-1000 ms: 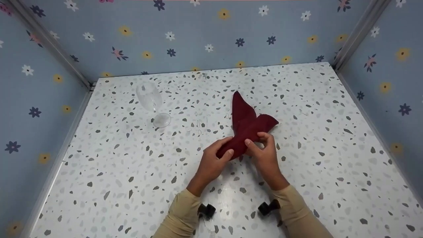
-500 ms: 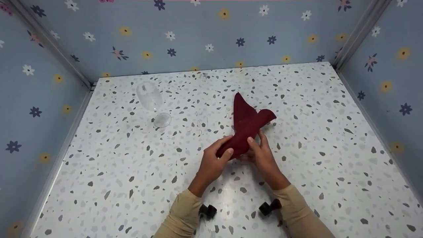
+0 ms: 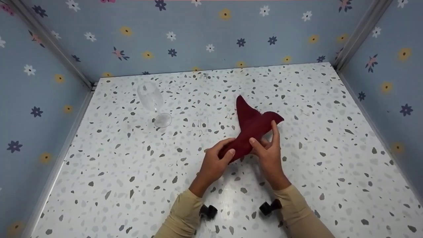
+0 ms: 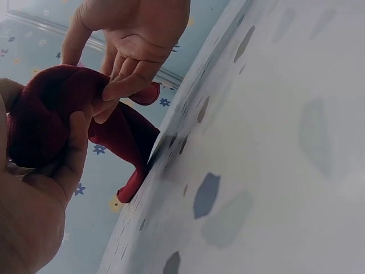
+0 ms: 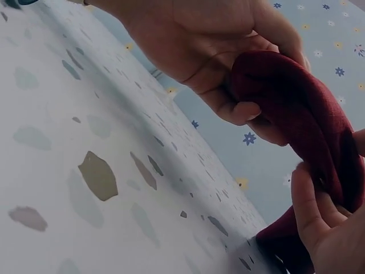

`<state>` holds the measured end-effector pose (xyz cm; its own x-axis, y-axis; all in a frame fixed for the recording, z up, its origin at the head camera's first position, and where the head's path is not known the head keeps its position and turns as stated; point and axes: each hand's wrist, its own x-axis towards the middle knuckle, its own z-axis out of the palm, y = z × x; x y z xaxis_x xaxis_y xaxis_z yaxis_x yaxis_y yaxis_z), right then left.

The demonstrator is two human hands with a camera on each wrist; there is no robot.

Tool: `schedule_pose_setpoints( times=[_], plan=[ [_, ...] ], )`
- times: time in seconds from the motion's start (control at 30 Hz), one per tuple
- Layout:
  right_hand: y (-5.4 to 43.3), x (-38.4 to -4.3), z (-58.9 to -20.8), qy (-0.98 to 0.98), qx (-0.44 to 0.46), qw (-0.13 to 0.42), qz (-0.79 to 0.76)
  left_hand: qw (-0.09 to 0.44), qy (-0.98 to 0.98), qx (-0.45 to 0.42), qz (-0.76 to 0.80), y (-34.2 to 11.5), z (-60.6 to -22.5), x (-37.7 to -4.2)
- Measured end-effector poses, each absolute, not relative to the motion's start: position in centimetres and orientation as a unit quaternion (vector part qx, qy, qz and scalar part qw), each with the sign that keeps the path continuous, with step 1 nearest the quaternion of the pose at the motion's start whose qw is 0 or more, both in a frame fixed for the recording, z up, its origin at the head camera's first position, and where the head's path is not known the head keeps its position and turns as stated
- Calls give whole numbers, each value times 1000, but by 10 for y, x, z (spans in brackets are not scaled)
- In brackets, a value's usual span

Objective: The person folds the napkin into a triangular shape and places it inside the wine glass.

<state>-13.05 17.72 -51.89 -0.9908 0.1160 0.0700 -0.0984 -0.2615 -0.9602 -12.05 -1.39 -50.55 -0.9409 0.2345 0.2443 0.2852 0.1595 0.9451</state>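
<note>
A dark red cloth napkin (image 3: 251,130), rolled at its near end and spreading into two pointed flaps at the far end, lies between both hands. My left hand (image 3: 214,162) grips the rolled near end, thumb on top and fingers round the far side. With its thumb on the roll, my right hand (image 3: 270,157) holds the right side, one finger stretched along the right flap. In the left wrist view the napkin (image 4: 48,108) shows an open, hollow near end, and a flap reaches down to the table. The right wrist view has the napkin (image 5: 308,108) held above the tabletop.
A clear stemmed glass (image 3: 150,97) lies or stands at the table's far left, its round foot (image 3: 163,120) toward me. The white speckled table (image 3: 132,198) is walled on three sides by blue flowered panels (image 3: 191,33).
My right hand has shifted its grip, and one finger now extends up along the right flap. The flaps have moved slightly right, and the right one has spread wider. My left hand has kept its hold.
</note>
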Motion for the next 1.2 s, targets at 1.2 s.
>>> schedule_pose_setpoints(
  times=[1.2],
  plan=[
    [177, -130, -519, -682, 33, 140, 717, -116, -709, -139, -682, -2, -497, -112]
  ],
)
